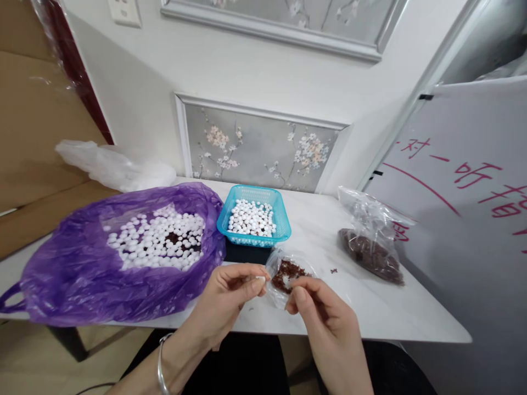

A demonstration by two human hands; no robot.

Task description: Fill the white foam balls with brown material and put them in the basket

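Pinches one white bead (260, 280) between thumb and forefinger of the left hand (230, 291), other fingers curled in, a bracelet (161, 365) on that wrist. Brings the right hand (325, 318) up close beside it, thumb and forefinger drawn narrow just right of the bead; cannot tell whether on a tiny brown piece or on the edge of the small clear bag (288, 274) lying open just beyond both sets of fingertips. Looks like a joining step in hand, bead and brown bit about to meet. Calls for steady fingertips, a fine line-up between the two hands, and a firm hold on the smooth, round bead. Keeps a blue basket (224, 219) of the same white beads further beyond the hands, past the small bag. Has a purple bag (82, 274) full of white beads left of the left hand, a larger clear bag (370, 249) of brown pieces beyond the right hand and to its right, and a stray brown piece (333, 270) near it on the table (370, 312).
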